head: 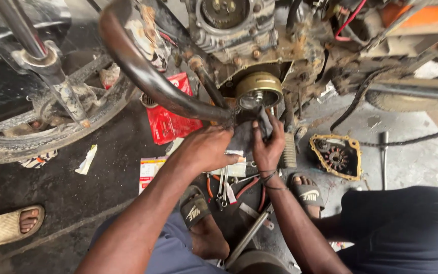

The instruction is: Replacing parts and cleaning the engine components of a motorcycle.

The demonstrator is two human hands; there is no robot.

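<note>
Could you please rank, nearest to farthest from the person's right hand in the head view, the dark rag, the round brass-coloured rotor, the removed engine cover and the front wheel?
From the right hand:
1. Dark rag: gripped in it.
2. Brass-coloured rotor: just above, on the engine.
3. Removed engine cover: on the floor, to the right.
4. Front wheel: far left.

A crumpled red packet (171, 115) lies under the frame tube — a white-and-red, seemingly flat carton (149, 171) sits nearer.

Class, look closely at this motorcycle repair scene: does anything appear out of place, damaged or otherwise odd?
Yes. The engine side cover lies off the bike on the floor, leaving the round rotor exposed. Rust coats the engine casing, and spanners lie scattered below both hands, left hand, right hand.
</note>
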